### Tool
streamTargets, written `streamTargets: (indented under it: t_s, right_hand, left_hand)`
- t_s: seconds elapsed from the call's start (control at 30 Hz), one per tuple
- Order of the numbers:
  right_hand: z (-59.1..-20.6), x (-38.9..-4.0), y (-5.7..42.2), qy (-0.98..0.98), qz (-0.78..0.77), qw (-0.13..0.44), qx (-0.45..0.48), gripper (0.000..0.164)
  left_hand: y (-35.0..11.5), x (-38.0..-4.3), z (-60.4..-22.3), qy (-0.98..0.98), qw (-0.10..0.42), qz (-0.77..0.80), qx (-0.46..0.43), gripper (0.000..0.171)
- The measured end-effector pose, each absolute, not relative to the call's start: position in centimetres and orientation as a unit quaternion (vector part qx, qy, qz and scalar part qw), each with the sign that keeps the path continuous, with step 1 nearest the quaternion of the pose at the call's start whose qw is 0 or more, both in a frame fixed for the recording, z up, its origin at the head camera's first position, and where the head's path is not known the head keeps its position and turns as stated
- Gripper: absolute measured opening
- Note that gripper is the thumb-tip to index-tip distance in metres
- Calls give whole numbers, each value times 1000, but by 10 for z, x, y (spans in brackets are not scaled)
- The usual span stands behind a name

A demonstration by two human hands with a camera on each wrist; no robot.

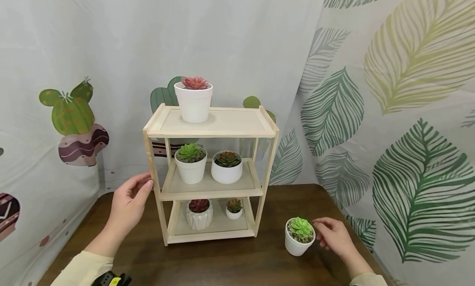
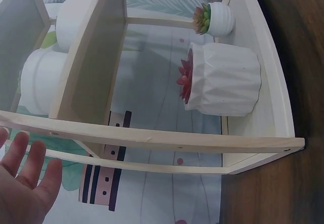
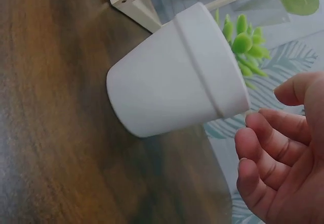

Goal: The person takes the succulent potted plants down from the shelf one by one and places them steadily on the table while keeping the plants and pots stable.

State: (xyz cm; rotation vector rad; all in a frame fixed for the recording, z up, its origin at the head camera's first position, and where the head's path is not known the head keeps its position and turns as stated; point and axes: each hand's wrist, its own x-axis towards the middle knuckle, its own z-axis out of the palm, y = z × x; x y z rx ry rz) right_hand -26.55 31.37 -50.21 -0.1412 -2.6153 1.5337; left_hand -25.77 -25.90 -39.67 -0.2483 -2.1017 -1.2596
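A three-tier light wooden shelf stands on the table. At its left front post, my left hand has its fingertips right at the wood, with several relaxed fingers spread in the left wrist view. To the right of the shelf, a white pot with a bright green succulent sits on the table. My right hand is close beside that pot, loosely bent. In the right wrist view its fingertips are near the rim of the white pot, with the thumb apart from the fingers and nothing held.
The top shelf carries a potted red succulent. Midway down are a green succulent pot and a round bowl planter. A ribbed pot and a tiny pot occupy the bottom. Patterned curtains hang behind the brown table.
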Motion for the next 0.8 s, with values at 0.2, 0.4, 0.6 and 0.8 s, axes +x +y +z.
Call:
streamTargets:
  t_s: [0.2, 0.4, 0.6, 0.8]
  right_hand:
    - [-494, -265, 310, -861, 500, 89, -30, 22]
    - [-483, -264, 302, -865, 491, 107, -8, 19]
    - [-473, -267, 293, -862, 493, 116, 28, 17]
    - [-458, -268, 282, -858, 491, 135, 74, 17]
  left_hand:
    - [-261, -254, -403, -805, 330, -484, -93, 25]
    - [-263, -250, -405, -802, 321, -497, -81, 25]
    - [-266, -248, -395, -793, 327, -508, -85, 26]
    - [-271, -248, -373, -785, 347, -506, -91, 25]
